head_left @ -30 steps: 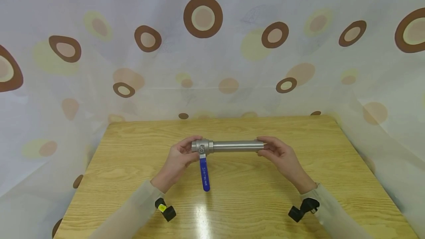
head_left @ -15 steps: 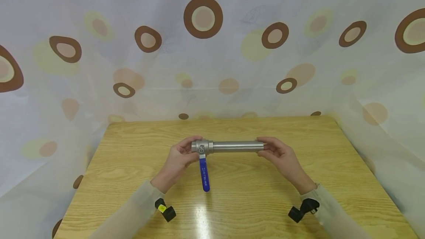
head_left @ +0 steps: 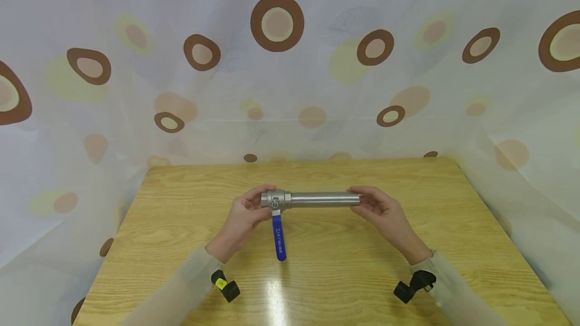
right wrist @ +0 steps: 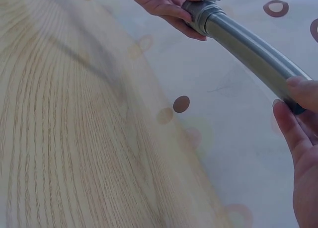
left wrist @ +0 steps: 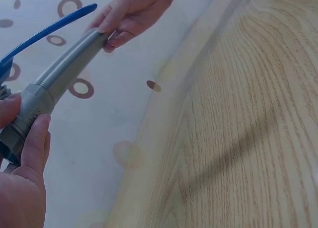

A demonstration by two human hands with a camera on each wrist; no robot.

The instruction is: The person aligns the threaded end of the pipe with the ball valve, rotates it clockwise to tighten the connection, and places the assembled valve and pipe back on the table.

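A metal ball valve (head_left: 276, 199) with a blue lever handle (head_left: 279, 238) is joined to a straight steel pipe (head_left: 323, 199), which runs level to the right in the head view. My left hand (head_left: 240, 223) grips the valve body at its left end, thumb in front and fingers behind. At the pipe's far right end, my right hand (head_left: 385, 218) pinches it between thumb and fingers. The lever points toward me. Both wrist views show the pieces held up above the table, with a shadow on the wood below. In the left wrist view the valve's open end (left wrist: 10, 151) faces the camera.
Beneath the hands lies a wooden table (head_left: 331, 280). A pale sheet (head_left: 317, 84) with brown and yellow circles hangs behind it and along both sides. Each wrist carries a small black camera, one on the left (head_left: 231, 291) and one on the right (head_left: 405, 292).
Almost nothing differs. The fingers of my right hand have shifted very slightly leftward at the pipe's end; the left hand and valve hold still.
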